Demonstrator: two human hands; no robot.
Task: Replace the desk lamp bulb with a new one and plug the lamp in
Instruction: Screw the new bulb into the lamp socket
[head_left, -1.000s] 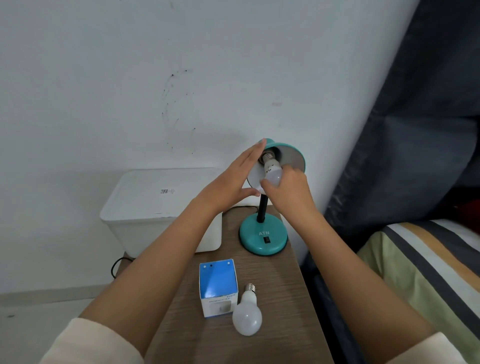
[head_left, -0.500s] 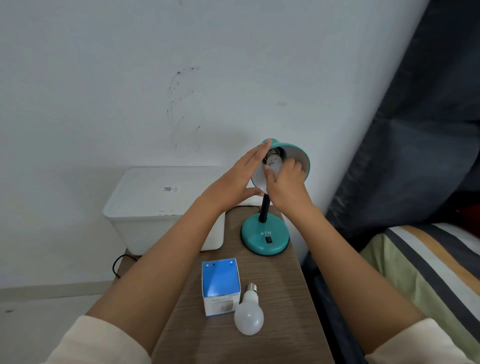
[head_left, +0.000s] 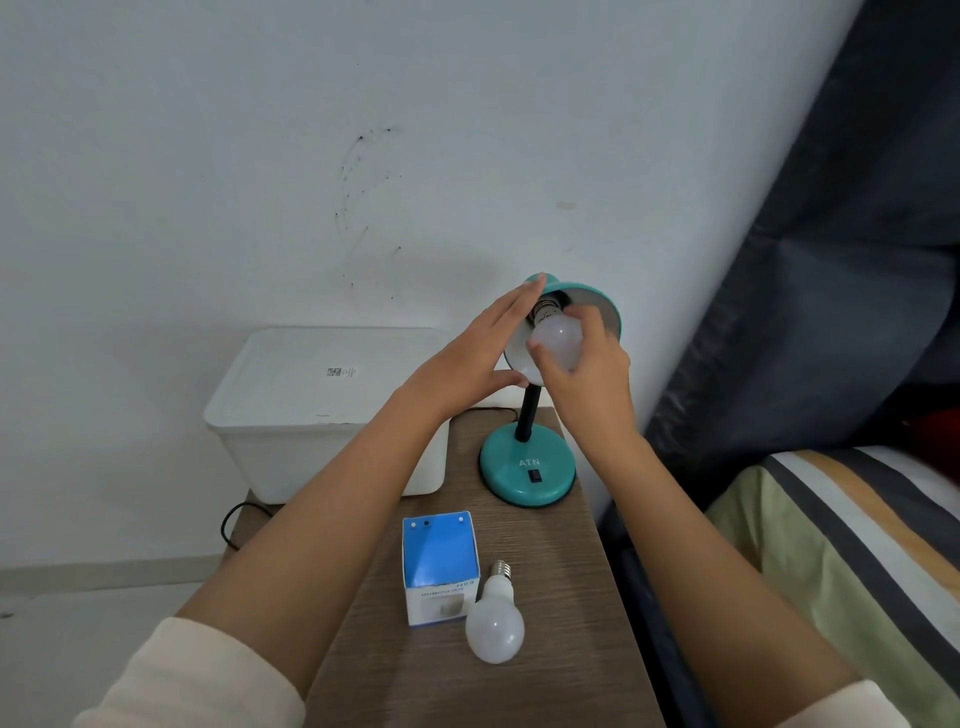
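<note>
A teal desk lamp (head_left: 527, 470) stands at the back of a narrow wooden table (head_left: 561, 587). Its shade (head_left: 605, 312) tilts toward me. My left hand (head_left: 470, 358) lies flat against the shade's left rim, thumb under the edge. My right hand (head_left: 589, 371) grips a white bulb (head_left: 556, 340) whose metal base sits in the shade's socket. A second white bulb (head_left: 494, 621) lies on the table near me, beside a blue and white bulb box (head_left: 440, 564). The lamp's plug is hidden.
A white lidded plastic bin (head_left: 322, 410) stands left of the lamp against the wall. A black cable (head_left: 231, 525) loops off the table's left edge. A dark curtain (head_left: 831, 260) and a striped bed (head_left: 857, 530) fill the right side.
My right hand has shifted its grip around the bulb in the shade, so more of the bulb shows now. My left hand stays on the shade.
</note>
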